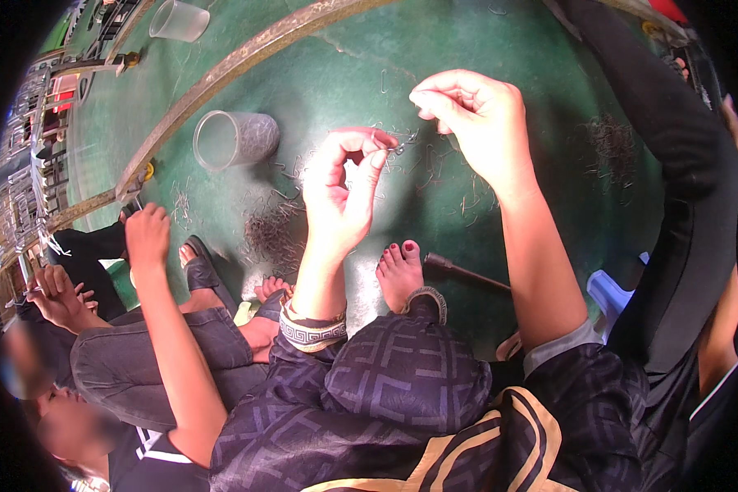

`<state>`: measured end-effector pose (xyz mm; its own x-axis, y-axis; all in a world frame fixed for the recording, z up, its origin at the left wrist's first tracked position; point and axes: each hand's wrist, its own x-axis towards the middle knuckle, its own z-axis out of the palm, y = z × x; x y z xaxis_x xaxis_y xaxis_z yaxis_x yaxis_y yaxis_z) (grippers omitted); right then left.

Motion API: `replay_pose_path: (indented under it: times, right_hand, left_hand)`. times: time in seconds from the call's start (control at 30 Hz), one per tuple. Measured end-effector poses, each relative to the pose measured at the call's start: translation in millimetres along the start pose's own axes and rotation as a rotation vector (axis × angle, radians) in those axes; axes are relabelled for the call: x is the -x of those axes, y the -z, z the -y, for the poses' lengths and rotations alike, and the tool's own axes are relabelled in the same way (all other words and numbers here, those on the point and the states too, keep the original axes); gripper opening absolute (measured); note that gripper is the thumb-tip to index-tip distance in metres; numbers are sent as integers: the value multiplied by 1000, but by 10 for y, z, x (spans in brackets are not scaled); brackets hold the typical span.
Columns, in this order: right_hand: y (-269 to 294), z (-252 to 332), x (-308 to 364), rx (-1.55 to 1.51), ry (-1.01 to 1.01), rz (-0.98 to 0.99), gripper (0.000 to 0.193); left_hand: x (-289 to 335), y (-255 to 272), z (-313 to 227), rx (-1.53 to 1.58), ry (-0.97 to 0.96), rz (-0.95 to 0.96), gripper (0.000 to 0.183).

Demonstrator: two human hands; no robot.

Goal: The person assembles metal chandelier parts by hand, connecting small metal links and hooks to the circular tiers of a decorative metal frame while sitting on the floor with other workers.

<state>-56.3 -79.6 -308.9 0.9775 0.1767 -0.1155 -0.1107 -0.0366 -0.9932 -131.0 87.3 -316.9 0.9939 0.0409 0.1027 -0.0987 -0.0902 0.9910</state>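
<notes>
My left hand [342, 184] is closed in a pinch, thumb against fingers, on a few small bent wire pieces [399, 148]. Their dark ends stick out past the fingertips toward my other hand. To the right and slightly higher, my right hand [476, 119] is also closed, its thumb pressed to the curled forefinger. Whatever lies between those fingertips is too small to make out. A gap separates the two hands. Below them, loose wire hooks [422, 172] are scattered over the green floor [328, 74].
A clear plastic tub [221, 141] lies tipped left of my hands; another tub [179, 20] lies farther off. Heaps of wire pieces [271, 234] sit on the floor. A curved-looking metal bar [213, 78] crosses ahead. Close on the left, a co-worker's hand [148, 234] is raised. A blue stool [608, 295] stands right.
</notes>
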Motion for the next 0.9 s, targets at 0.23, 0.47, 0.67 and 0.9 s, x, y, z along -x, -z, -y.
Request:
replay_pose_path:
  times: [0.23, 0.47, 0.67, 0.9]
  right_hand:
    - [-139, 76, 62, -118, 114, -41, 8]
    - [-210, 157, 145, 80, 266, -87, 9]
    - [-189, 194, 177, 184, 385, -118, 7]
    - [-91, 256, 146, 266, 480, -176, 7]
  left_hand:
    - [-73, -195, -43, -200, -67, 28, 6]
    - [-80, -245, 64, -245, -80, -54, 8]
    - [-61, -238, 67, -178, -60, -42, 11]
    - [-108, -109, 107, -152, -22, -147, 12]
